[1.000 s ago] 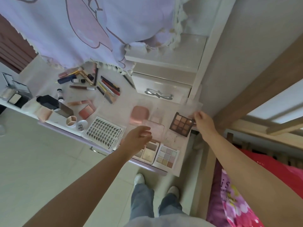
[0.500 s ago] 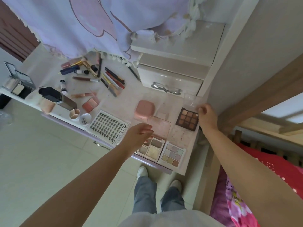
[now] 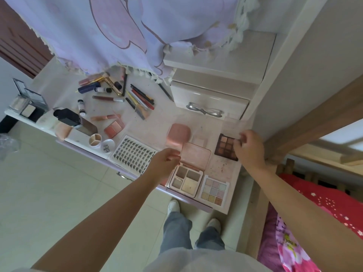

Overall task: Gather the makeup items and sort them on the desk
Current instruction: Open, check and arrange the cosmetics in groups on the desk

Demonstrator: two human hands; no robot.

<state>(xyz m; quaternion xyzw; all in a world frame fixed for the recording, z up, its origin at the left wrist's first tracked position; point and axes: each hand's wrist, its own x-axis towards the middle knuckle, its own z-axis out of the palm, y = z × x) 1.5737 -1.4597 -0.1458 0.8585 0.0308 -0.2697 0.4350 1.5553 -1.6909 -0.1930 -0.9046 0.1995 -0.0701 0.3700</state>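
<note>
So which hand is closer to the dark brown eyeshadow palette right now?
Right. The right hand is at the dark brown palette, fingers over its right edge. The left hand is off to its left, by the pink-lidded palette.

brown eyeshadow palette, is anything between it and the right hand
Nothing visible. The right hand is already over the brown eyeshadow palette, its fingers at the clear lid.

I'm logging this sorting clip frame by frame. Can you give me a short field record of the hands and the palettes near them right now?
left hand: pinches edge of the four-pan palette's open pink lid
right hand: fingers curled at clear lid of brown nine-pan palette
pastel nine-pan palette: untouched, at desk's front edge
lash tray: left of left hand
</note>
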